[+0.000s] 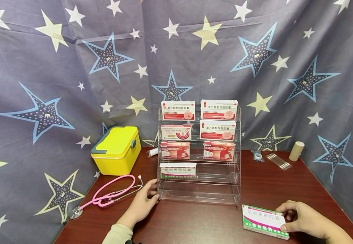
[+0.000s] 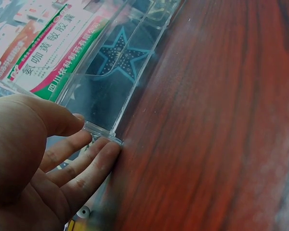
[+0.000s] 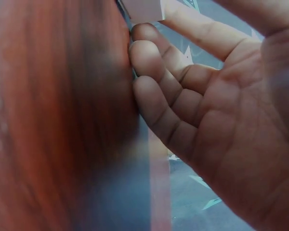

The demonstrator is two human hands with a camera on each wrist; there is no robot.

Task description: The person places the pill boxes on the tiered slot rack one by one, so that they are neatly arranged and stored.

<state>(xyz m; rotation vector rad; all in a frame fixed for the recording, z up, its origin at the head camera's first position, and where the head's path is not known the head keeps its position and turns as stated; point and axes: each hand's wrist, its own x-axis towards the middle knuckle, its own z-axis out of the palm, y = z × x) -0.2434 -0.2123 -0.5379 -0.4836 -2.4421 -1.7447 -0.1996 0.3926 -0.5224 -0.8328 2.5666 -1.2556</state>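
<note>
A clear plastic tiered rack (image 1: 199, 195) stands on the table, bearing several medicine boxes. My left hand (image 1: 142, 205) holds its lower left corner; in the left wrist view the thumb is on one side of the clear side panel (image 2: 102, 130), the fingers on the other. To the right of the rack, my right hand (image 1: 305, 220) grips a green-and-white medicine box (image 1: 263, 220) by its right end. Only a pale corner of that box (image 3: 145, 10) shows in the right wrist view. A similar green-and-white box (image 1: 177, 170) sits at the left of the second tier from the bottom.
Red-and-white boxes (image 1: 219, 110) fill upper tiers. At left are a yellow case (image 1: 115, 149) with grey handle and a pink stethoscope (image 1: 103, 200). A bandage roll (image 1: 296, 151), a packet of swabs (image 1: 278, 160) and a small wrapped roll (image 1: 257, 156) lie at back right.
</note>
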